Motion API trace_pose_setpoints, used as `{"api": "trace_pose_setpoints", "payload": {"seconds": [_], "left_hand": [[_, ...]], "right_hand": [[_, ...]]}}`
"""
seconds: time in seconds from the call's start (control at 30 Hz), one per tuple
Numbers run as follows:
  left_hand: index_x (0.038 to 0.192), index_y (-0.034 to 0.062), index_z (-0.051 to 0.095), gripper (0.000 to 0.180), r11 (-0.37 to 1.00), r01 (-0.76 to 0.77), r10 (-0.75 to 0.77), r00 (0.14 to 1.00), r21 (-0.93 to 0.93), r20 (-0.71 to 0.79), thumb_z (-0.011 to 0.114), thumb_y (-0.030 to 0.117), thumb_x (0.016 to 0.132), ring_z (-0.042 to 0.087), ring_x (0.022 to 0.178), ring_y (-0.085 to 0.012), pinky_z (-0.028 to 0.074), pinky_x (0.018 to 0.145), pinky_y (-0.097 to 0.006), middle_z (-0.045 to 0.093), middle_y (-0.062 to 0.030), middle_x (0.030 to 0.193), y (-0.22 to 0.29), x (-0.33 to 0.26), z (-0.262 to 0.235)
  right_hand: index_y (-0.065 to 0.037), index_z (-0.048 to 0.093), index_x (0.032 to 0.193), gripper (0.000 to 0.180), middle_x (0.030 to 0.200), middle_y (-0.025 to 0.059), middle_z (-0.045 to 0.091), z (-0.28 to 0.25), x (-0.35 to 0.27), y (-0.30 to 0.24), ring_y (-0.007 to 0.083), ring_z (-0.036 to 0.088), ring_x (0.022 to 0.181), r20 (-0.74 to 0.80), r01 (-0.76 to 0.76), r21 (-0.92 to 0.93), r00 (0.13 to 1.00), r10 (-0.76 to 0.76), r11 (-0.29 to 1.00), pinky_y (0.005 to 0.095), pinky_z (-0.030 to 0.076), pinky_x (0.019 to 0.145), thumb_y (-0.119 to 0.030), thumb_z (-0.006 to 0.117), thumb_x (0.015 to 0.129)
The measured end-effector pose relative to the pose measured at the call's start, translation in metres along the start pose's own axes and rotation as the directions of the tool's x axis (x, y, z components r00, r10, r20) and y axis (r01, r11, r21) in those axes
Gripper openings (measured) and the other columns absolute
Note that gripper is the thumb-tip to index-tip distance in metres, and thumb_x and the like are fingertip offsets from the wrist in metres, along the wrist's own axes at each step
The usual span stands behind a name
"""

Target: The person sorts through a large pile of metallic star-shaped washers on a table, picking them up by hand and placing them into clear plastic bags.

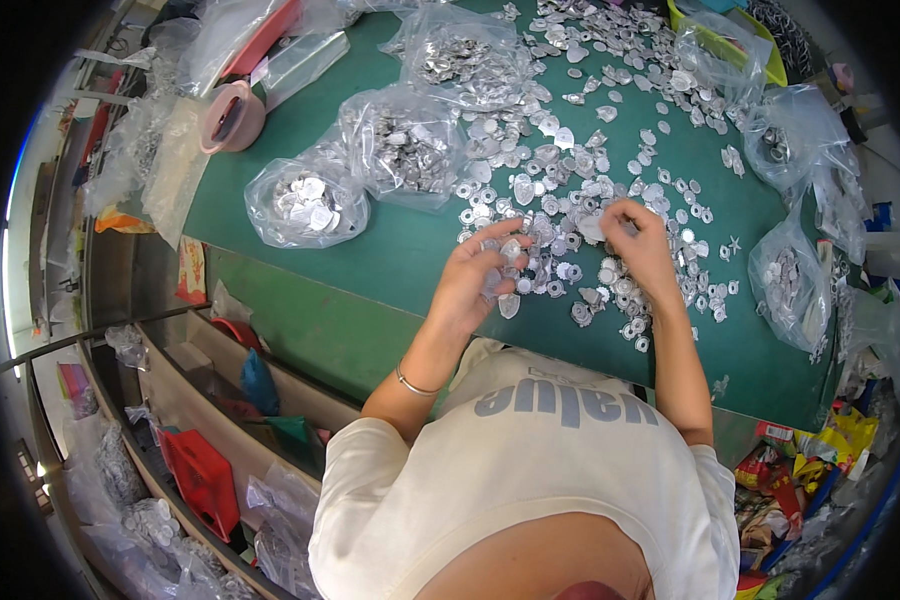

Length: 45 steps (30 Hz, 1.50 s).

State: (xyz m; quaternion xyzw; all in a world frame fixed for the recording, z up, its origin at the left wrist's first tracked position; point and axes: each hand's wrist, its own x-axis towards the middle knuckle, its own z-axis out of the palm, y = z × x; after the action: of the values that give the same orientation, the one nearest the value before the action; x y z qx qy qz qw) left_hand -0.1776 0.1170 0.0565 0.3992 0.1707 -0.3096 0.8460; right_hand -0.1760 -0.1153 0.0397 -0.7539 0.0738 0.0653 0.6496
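Head view: on the green counter [300, 270], a spread of loose silver pieces [555, 205] serves as landmark; at its near left the left hand [482, 268] curls around several flat pieces [511, 250]. Over its middle, the right hand [632, 235] is narrowed beside a pale disc [590, 229], its grip uncertain; filled clear bags [407, 150] lie left of the spread, a pink bowl [255, 127] farther left.
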Motion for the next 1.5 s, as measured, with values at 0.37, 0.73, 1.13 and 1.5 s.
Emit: {"api": "trace_pose_setpoints", "payload": {"seconds": [0.37, 0.73, 1.13, 1.5], "left_hand": [[0.082, -0.0031, 0.065, 0.008, 0.168, -0.428, 0.626, 0.742, 0.888, 0.239, 0.062, 0.002, 0.077, 0.055, 0.063, -0.0151, 0.042, 0.055, -0.027, 0.060, -0.0076, 0.070, -0.017, 0.027, -0.008], [0.094, -0.0002, 0.064, 0.016, 0.578, -0.441, 0.579, 0.814, 0.687, 0.035, 0.052, 0.001, 0.082, 0.040, 0.049, -0.0028, 0.035, 0.043, -0.019, 0.053, 0.0023, 0.065, -0.007, 0.037, -0.036], [0.091, 0.0028, 0.065, 0.016, 0.070, -0.270, 0.696, 0.703, 0.960, 0.147, 0.062, 0.011, 0.078, 0.052, 0.054, -0.0158, 0.041, 0.049, -0.029, 0.055, -0.0067, 0.064, -0.002, 0.027, -0.029], [0.102, 0.0064, 0.060, 0.025, -0.146, -0.147, 0.633, 0.746, 0.978, 0.207, 0.060, 0.012, 0.078, 0.059, 0.066, -0.0307, 0.046, 0.059, -0.038, 0.062, -0.0132, 0.081, 0.015, 0.034, -0.012]], "right_hand": [[-0.002, 0.060, 0.096, 0.025, 0.065, 0.0052, 0.055, 0.014, 0.000, -0.014, 0.0217, 0.052, 0.052, 0.117, 0.055, -0.379, 0.993, -0.011, 0.924, 0.0309, 0.041, 0.045, -0.021, 0.062, 0.080], [-0.003, 0.058, 0.077, 0.011, 0.073, 0.0077, 0.060, 0.040, 0.006, -0.009, 0.0226, 0.058, 0.060, 0.119, -0.073, -0.069, 0.990, 0.081, 0.995, 0.0299, 0.042, 0.048, -0.013, 0.062, 0.076], [-0.002, 0.061, 0.090, 0.018, 0.063, 0.0049, 0.055, 0.026, 0.017, -0.009, 0.0171, 0.050, 0.054, 0.041, -0.193, 0.228, 0.981, 0.189, 0.954, 0.0287, 0.040, 0.048, -0.018, 0.059, 0.081], [-0.002, 0.058, 0.085, 0.027, 0.074, 0.0098, 0.058, 0.075, 0.055, -0.015, 0.0282, 0.060, 0.068, 0.195, 0.386, -0.808, 0.888, -0.417, 0.444, 0.0373, 0.047, 0.057, -0.022, 0.069, 0.071]]}}
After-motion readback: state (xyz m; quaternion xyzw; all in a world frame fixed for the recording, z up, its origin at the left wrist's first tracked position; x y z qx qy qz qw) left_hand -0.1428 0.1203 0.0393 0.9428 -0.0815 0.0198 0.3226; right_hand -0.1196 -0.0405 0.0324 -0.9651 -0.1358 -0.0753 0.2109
